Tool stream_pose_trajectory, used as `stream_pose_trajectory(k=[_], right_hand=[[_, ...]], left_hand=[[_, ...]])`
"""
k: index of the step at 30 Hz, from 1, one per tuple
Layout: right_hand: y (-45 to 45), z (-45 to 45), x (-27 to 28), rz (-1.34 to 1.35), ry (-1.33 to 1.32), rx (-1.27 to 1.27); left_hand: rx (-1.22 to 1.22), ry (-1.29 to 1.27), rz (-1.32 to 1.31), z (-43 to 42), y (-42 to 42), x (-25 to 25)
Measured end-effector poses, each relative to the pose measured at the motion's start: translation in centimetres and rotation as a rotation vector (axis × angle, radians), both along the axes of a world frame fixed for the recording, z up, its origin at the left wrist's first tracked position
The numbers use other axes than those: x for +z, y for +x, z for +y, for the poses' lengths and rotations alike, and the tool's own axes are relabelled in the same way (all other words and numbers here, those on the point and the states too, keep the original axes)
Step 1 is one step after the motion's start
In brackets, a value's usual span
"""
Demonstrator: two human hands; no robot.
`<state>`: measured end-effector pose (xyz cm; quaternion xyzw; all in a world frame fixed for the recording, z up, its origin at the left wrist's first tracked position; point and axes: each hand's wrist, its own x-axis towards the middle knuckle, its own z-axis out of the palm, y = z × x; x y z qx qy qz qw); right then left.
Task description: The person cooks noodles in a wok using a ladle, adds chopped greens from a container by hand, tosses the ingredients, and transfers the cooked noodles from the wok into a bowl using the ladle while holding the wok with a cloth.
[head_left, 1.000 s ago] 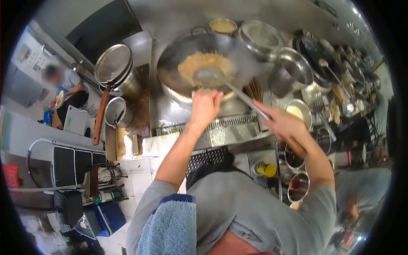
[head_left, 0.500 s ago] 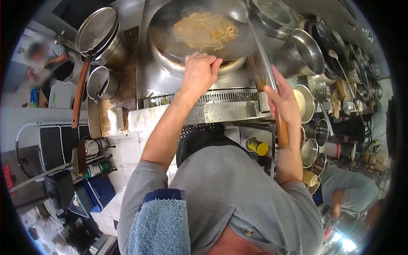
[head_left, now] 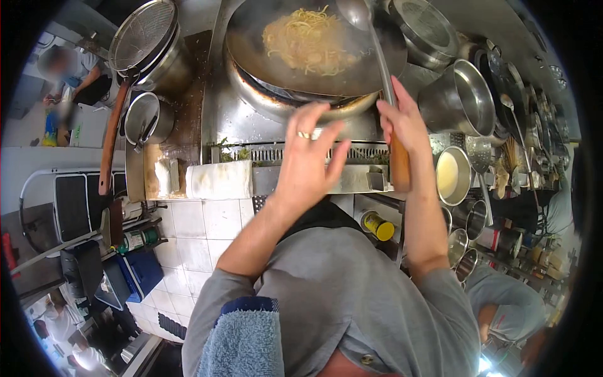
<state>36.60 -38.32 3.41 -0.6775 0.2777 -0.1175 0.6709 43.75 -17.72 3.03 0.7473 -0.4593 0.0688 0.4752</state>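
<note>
Steaming noodles (head_left: pixel 304 41) lie in a large dark wok (head_left: pixel 251 60) that sits on a round burner ring (head_left: pixel 264 97). My left hand (head_left: pixel 308 157), with a ring on one finger, is in the air in front of the wok. Its fingers are apart and nothing is in them. My right hand (head_left: pixel 402 119) is closed around the wooden-ended handle of a long metal ladle (head_left: pixel 380 56). The ladle's bowl is over the wok's far right side.
A folded white cloth (head_left: pixel 220 180) lies on the front edge at left. Nearby stand a metal pot (head_left: pixel 147 119) and a wood-handled strainer (head_left: pixel 143 34). At right are a deep pan (head_left: pixel 452 97) and a bowl of pale yellow contents (head_left: pixel 447 176). Other people are in the background.
My left hand has let go of the wok's near rim and drawn back toward me, its fingers opening. The noodles have shifted in the wok. The ladle has moved slightly, still in my right hand.
</note>
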Motion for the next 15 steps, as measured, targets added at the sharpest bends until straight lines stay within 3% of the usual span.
stream_pose_trajectory(k=[5, 8, 9, 13, 15], right_hand=[[5.5, -3.8, -0.4, 0.159, -0.177, 0.282], [4.2, -5.0, 2.2, 0.392, -0.491, 0.592], [2.6, -7.4, -0.6, -0.05, -1.005, 0.651], [-3.3, -6.0, 6.9, 0.544, -1.434, 0.631], [-5.0, -5.5, 7.7, 0.545, -1.445, 0.535]], left_hand=[[-0.137, 0.067, 0.142, 0.7, -2.2, -1.7], [-0.141, 0.119, 0.176, 1.6, -2.3, -2.1], [-0.136, 0.129, 0.189, 2.0, -2.3, -2.2], [-0.072, 0.155, 0.229, 3.5, -2.0, -3.2], [-0.072, 0.152, 0.259, 3.4, -2.1, -3.0]])
